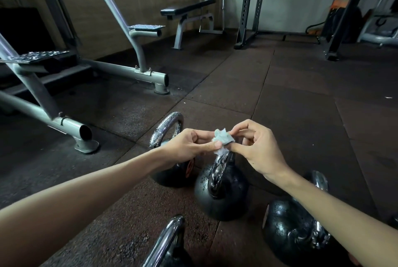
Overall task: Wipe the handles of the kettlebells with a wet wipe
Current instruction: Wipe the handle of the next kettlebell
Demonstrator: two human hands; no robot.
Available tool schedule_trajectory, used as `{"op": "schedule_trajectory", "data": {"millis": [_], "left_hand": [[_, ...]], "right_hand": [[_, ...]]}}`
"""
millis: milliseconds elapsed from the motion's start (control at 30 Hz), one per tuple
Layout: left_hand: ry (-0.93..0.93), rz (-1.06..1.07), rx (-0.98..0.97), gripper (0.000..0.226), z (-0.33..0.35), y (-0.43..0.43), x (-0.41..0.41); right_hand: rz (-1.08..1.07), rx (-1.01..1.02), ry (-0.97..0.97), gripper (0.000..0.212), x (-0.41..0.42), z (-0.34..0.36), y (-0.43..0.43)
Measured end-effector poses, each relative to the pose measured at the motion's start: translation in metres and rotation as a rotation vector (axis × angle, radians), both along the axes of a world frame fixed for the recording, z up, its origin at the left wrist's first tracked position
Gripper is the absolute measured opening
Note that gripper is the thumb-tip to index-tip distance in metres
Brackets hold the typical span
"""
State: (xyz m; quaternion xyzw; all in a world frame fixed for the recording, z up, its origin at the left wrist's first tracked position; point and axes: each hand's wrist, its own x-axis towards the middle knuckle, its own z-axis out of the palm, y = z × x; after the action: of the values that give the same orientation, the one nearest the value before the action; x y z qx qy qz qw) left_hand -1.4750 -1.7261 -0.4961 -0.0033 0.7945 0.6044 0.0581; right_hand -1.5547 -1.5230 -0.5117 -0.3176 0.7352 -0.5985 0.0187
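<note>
Several black kettlebells with chrome handles stand on the rubber floor. The middle kettlebell (221, 189) sits right under my hands, its handle top partly hidden by them. A far kettlebell (170, 129) shows its handle behind my left hand (189, 145). Another kettlebell (295, 230) lies under my right forearm, and a chrome handle (165, 243) pokes up at the bottom edge. Both hands pinch a small crumpled pale-blue wet wipe (223, 138) between thumbs and fingertips, just above the middle handle. My right hand (258, 148) holds its right side.
A grey steel machine frame (71, 124) with open tube ends stands on the left. A weight bench (189, 10) and a black rack upright (249, 6) stand at the back. Dark rubber floor tiles (301, 94) stretch to the right.
</note>
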Motion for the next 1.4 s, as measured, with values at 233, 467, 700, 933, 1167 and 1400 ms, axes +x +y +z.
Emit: {"op": "schedule_trajectory", "data": {"millis": [233, 467, 700, 933, 1167, 1400], "left_hand": [[-0.006, 0.03, 0.049, 0.028, -0.008, -0.002, -0.007], [0.031, 0.11, -0.139, 0.024, -0.011, -0.019, -0.005], [0.043, 0.194, -0.394, 0.024, -0.022, -0.036, -0.008], [0.025, 0.152, -0.571, 0.028, -0.03, -0.036, -0.01], [0.021, 0.163, -0.572, 0.027, -0.039, -0.032, -0.015], [0.004, 0.172, -0.604, 0.029, -0.041, -0.025, -0.022]], "right_hand": [[-0.079, -0.008, -0.006, 0.026, -0.003, -0.008, -0.007], [-0.16, 0.132, 0.162, 0.045, -0.002, -0.015, -0.004], [-0.014, 0.46, 0.186, 0.048, -0.001, -0.016, 0.001], [-0.003, 0.506, -0.171, 0.074, 0.004, -0.025, -0.003], [0.035, 0.209, -0.512, 0.061, 0.011, -0.025, -0.01], [-0.047, 0.076, -0.621, 0.061, 0.025, -0.031, -0.009]]}}
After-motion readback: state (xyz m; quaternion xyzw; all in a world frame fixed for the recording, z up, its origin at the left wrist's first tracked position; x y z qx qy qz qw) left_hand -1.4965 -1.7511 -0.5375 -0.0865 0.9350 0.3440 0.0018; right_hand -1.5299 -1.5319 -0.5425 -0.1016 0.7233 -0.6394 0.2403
